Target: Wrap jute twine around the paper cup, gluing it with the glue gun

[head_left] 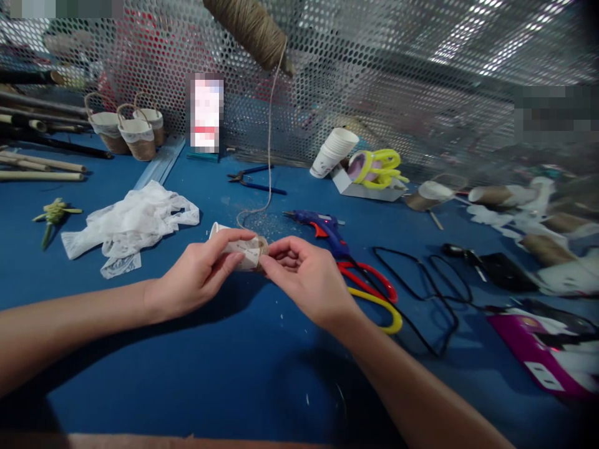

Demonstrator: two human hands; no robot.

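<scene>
The left hand and right hand pinch a partly twine-wrapped paper cup between their fingers, left of the glue gun.

I've got L forearm in from the L edge, bare, rising gently twd centre; R forearm, also bare, comes up diag. from lower R. L wrist is abt straight. My L grip is closed in a pinch, index along the top, thumb below. My R grip faces it, back twd cam., thumb tip pointing L, fingers curled in. Tips of both close tog., mid-view.
</scene>
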